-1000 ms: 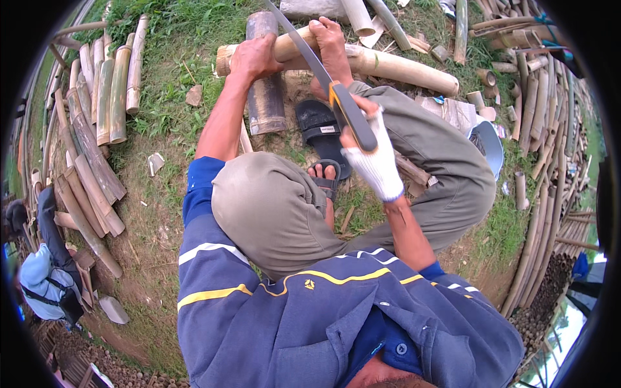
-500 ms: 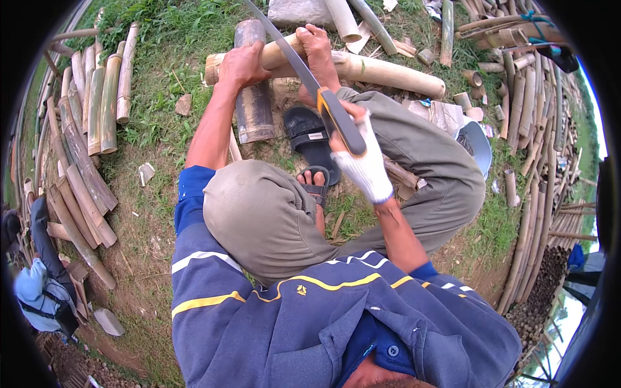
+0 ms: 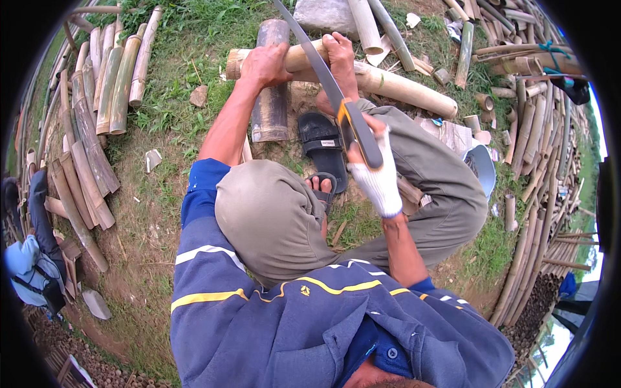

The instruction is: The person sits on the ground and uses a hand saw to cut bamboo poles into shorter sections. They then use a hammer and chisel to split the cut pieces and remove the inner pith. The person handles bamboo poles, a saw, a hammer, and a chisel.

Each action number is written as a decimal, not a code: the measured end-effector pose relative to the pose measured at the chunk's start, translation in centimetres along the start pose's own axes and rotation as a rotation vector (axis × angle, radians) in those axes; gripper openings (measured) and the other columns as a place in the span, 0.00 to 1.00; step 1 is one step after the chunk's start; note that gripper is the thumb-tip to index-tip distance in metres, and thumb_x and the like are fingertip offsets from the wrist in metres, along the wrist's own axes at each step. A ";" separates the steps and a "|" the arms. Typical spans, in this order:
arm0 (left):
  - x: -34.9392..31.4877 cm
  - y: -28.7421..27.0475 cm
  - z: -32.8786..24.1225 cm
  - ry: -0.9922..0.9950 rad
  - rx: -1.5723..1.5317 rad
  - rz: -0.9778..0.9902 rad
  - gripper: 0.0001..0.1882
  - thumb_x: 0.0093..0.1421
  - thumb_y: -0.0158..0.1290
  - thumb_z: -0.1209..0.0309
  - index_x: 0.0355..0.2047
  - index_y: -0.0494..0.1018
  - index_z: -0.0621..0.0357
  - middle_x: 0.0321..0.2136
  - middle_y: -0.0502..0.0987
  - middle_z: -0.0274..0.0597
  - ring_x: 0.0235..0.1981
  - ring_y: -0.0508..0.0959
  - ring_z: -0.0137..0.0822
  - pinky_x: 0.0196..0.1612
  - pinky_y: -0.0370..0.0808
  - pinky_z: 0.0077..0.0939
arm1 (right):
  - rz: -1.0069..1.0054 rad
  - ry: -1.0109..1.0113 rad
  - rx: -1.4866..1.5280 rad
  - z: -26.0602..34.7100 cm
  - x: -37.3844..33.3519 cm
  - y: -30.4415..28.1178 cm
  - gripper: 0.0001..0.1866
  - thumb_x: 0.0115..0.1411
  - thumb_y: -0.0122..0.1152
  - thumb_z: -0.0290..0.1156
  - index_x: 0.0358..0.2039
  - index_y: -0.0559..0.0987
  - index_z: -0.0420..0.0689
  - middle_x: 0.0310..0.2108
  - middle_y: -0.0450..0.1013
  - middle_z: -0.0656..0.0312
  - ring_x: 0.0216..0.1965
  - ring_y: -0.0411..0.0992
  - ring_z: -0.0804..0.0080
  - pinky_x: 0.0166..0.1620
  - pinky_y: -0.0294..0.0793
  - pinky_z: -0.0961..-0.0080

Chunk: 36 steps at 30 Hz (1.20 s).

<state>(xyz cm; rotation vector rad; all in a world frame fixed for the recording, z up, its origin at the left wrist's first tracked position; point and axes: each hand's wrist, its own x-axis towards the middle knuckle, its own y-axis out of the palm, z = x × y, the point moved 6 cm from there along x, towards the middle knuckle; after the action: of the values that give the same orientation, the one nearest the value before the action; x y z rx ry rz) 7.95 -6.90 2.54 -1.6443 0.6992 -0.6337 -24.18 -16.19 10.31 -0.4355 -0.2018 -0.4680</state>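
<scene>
— Bamboo is the material under inspection. Where does the worked piece lie?

— The pale culm [image 3: 297, 59] lies crosswise over a dark bamboo log [image 3: 269, 113], its left end projecting past the log.

— Condition of the hands?

— The bare left hand [image 3: 266, 64] has its fingers wrapped over the culm where it crosses the log. The right hand [image 3: 388, 161], in a white knitted glove [image 3: 381, 191], has its fingers closed around the black-and-orange handle [image 3: 367, 143] of a handsaw [image 3: 328, 72]. The bare right foot [image 3: 339, 61] rests on the culm. The blade [image 3: 320, 61] crosses between hand and foot.

— Is a kerf open?

— Unconfirmed. The blade covers the spot, and I cannot tell whether its teeth have bitten.

— Findings on method?

— In my judgement, holding the culm on both sides of the blade is sound. Good practice calls for long, even strokes, light pressure, the blade square to the culm and the wrist in line with the handle. The blade stands near the toes; I advise more clearance there.

— Markings?

— A small pale label [image 3: 328, 143] with dark lettering sits on the strap of a black slide sandal [image 3: 321, 132]. The navy shirt [image 3: 236, 336] bears a small yellow emblem [image 3: 305, 290]. I find no legible marking on the saw.
</scene>
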 end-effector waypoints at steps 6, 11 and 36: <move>0.3 -1.5 -1.0 0.067 -0.025 0.037 0.36 0.47 0.70 0.50 0.53 0.79 0.55 0.42 0.86 0.59 0.47 0.86 0.59 0.54 0.82 0.50 | -0.017 0.005 0.247 -3.8 5.7 2.6 0.28 0.60 0.64 0.19 0.62 0.71 0.41 0.47 0.74 0.60 0.46 0.72 0.76 0.55 0.74 0.76; -1.0 -0.8 0.4 -0.008 -0.012 0.044 0.35 0.48 0.72 0.52 0.52 0.78 0.59 0.46 0.86 0.59 0.48 0.86 0.56 0.56 0.82 0.48 | 0.084 0.101 -0.064 2.3 -4.9 -1.3 0.31 0.60 0.54 0.18 0.66 0.67 0.38 0.59 0.69 0.53 0.59 0.71 0.61 0.67 0.67 0.68; 0.7 -2.0 -2.8 0.066 0.040 -0.013 0.37 0.49 0.70 0.45 0.54 0.79 0.53 0.43 0.87 0.57 0.45 0.87 0.56 0.53 0.82 0.48 | -0.189 -0.199 -0.060 -3.6 11.9 3.2 0.28 0.60 0.70 0.35 0.59 0.72 0.43 0.46 0.78 0.48 0.45 0.81 0.53 0.50 0.80 0.62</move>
<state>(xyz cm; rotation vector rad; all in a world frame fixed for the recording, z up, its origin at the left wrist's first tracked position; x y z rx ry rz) 6.61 -8.98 5.00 -1.5977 0.7194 -0.7097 -11.96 -19.85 9.39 -0.5249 -0.4242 -0.6172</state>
